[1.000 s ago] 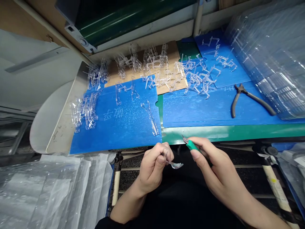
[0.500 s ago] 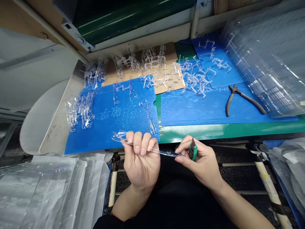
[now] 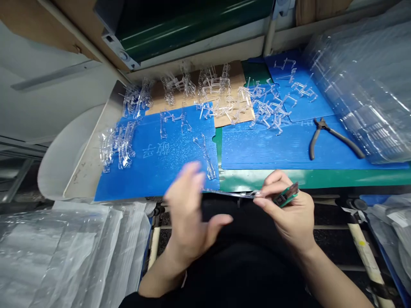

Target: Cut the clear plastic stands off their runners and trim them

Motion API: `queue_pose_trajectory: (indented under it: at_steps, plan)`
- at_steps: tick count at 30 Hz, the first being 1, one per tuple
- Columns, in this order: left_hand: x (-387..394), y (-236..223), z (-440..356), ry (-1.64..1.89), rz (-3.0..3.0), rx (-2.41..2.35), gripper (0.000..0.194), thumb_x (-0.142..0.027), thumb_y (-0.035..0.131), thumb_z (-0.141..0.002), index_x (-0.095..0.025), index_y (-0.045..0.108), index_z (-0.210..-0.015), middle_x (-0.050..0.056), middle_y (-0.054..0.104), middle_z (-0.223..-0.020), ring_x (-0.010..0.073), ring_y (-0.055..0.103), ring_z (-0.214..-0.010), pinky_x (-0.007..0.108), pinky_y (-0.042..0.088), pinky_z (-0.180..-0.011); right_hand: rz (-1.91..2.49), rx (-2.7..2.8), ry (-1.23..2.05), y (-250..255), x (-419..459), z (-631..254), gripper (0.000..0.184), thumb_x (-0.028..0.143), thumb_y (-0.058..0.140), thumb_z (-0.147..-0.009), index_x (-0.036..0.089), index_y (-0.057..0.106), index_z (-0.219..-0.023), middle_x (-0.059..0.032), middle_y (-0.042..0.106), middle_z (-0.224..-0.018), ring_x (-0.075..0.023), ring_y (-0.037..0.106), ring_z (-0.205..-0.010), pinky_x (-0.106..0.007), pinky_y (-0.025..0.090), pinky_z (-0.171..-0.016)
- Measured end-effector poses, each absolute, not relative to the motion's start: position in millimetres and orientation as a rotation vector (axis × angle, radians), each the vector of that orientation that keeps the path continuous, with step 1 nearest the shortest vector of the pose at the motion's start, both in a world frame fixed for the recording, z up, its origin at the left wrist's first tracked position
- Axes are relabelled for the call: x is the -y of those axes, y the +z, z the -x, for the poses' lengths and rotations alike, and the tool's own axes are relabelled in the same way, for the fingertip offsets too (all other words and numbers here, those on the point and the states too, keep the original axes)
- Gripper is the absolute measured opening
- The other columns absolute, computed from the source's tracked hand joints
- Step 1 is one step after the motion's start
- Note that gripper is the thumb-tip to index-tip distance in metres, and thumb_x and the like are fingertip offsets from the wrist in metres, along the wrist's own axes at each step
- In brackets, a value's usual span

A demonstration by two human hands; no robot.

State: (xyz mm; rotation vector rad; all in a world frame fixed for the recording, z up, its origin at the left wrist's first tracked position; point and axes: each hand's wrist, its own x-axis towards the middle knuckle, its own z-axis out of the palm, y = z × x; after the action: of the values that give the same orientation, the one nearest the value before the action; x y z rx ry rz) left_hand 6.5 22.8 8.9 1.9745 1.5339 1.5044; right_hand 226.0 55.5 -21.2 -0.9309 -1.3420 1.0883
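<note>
My right grip (image 3: 289, 207) is clenched on a clear plastic piece (image 3: 231, 194) and a small green-handled tool (image 3: 285, 195), with the piece reaching left along the near edge of the blue corrugated board (image 3: 167, 182). My left grip (image 3: 188, 209), blurred just in front of that edge, is open and seems empty. More clear plastic pieces (image 3: 175, 122) lie on the board, and grey-handled pliers (image 3: 324, 137) lie well to its right

Bright light glints on the plastic sheeting (image 3: 362, 85); the left hand (image 3: 188, 209) blurs.
</note>
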Motion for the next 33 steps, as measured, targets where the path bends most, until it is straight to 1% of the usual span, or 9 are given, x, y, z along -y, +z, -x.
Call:
queue_pose_trajectory:
  at_steps: [3, 5, 7, 10, 13, 18, 22, 27, 33]
  plan:
    - [-27.5, 15.0, -7.1, 0.935, -2.322, -1.242, 0.033, -0.024, 0.064, -0.111, -0.02, 0.062, -0.144, 0.01, 0.078, -0.121, 0.0257, 0.072, -0.11, 0.043, 0.052, -0.107, 0.872, 1.488, 1.087, -8.5, -54.0, -224.1, 0.012, 0.016, 0.086, -0.095, 0.026, 0.081, -0.094, -0.0012, 0.062, -0.091, -0.0164, 0.059, -0.078, -0.029, 0.049, -0.063]
    - [-31.6, 16.3, -8.3, 0.918, -2.31, -1.154, 0.019, -0.017, 0.055, -0.114, -0.019, 0.067, -0.128, 0.006, 0.077, -0.101, 0.0193, 0.068, -0.085, 0.034, 0.052, -0.086, 0.866, 1.54, 1.128, -5.2, -52.8, -224.7, 0.01, 0.019, 0.085, -0.097, 0.026, 0.079, -0.1, -0.0009, 0.062, -0.095, -0.0162, 0.06, -0.081, -0.028, 0.051, -0.068]
    - [-34.5, 14.8, -7.9, 1.031, -2.273, -1.193, 0.018, -0.025, 0.054, -0.116, -0.018, 0.068, -0.124, 0.005, 0.073, -0.092, 0.018, 0.062, -0.077, 0.032, 0.048, -0.075, 0.869, 1.533, 1.213, -6.2, -51.9, -228.6, 0.016, 0.031, 0.082, -0.102, 0.029, 0.076, -0.117, -0.0014, 0.062, -0.1, -0.0167, 0.062, -0.084, -0.029, 0.051, -0.07]
    - [-36.7, 9.4, -3.5, 1.173, -2.277, -1.28, 0.027, -0.036, 0.054, -0.117, -0.018, 0.071, -0.127, 0.004, 0.068, -0.082, 0.0178, 0.058, -0.071, 0.034, 0.044, -0.074, 0.91, 1.452, 1.307, -9.8, -49.7, -237.2, 0.028, 0.043, 0.061, -0.115, 0.034, 0.066, -0.142, -0.001, 0.062, -0.104, -0.0133, 0.057, -0.073, -0.027, 0.047, -0.062]
    - [-37.3, 2.8, 1.8, 1.168, -2.295, -1.19, 0.014, -0.028, 0.06, -0.114, -0.019, 0.071, -0.115, 0.005, 0.071, -0.085, 0.0187, 0.063, -0.076, 0.034, 0.048, -0.077, 1.001, 1.511, 1.302, -9.5, -47.3, -242.2, 0.023, 0.035, 0.049, -0.12, 0.034, 0.065, -0.137, 0.0021, 0.059, -0.095, -0.0114, 0.05, -0.065, -0.027, 0.043, -0.06]
    - [-36.4, -8.2, 8.2, 1.34, -2.23, -1.163, 0.013, -0.017, 0.058, -0.112, -0.02, 0.066, -0.122, 0.006, 0.072, -0.094, 0.0181, 0.069, -0.085, 0.033, 0.055, -0.08, 0.984, 1.781, 1.107, 3.1, -48.5, -239.7, 0.02, 0.023, 0.048, -0.119, 0.029, 0.059, -0.134, -0.0014, 0.065, -0.106, -0.0143, 0.063, -0.082, -0.029, 0.051, -0.075]
    - [-35.7, -12.7, 12.5, 1.442, -2.177, -1.157, 0.017, -0.033, 0.06, -0.114, -0.02, 0.065, -0.124, 0.005, 0.07, -0.091, 0.017, 0.063, -0.076, 0.031, 0.049, -0.072, 0.914, 1.967, 1.001, 15.2, -48.7, -238.0, 0.022, 0.015, 0.05, -0.116, 0.026, 0.059, -0.133, -0.0021, 0.071, -0.112, -0.0161, 0.07, -0.098, -0.03, 0.052, -0.087]
    - [-33.9, -8.5, 9.8, 1.459, -2.229, -1.19, 0.017, -0.034, 0.059, -0.115, -0.021, 0.07, -0.117, 0.004, 0.072, -0.085, 0.0174, 0.062, -0.071, 0.034, 0.045, -0.07, 0.936, 2.099, 0.821, 24.3, -43.0, -237.2, 0.028, 0.016, 0.056, -0.115, 0.023, 0.062, -0.141, -0.0045, 0.073, -0.108, -0.0182, 0.07, -0.089, -0.032, 0.051, -0.076]
    - [-32.4, -3.0, 3.0, 1.466, -2.331, -1.266, 0.022, -0.035, 0.059, -0.115, -0.019, 0.072, -0.106, 0.005, 0.073, -0.079, 0.0174, 0.062, -0.067, 0.035, 0.044, -0.067, 0.926, 2.203, 0.752, 30.2, -39.4, -235.8, 0.039, 0.016, 0.053, -0.116, 0.024, 0.059, -0.154, 0.0014, 0.06, -0.085, -0.015, 0.058, -0.068, -0.032, 0.044, -0.063]
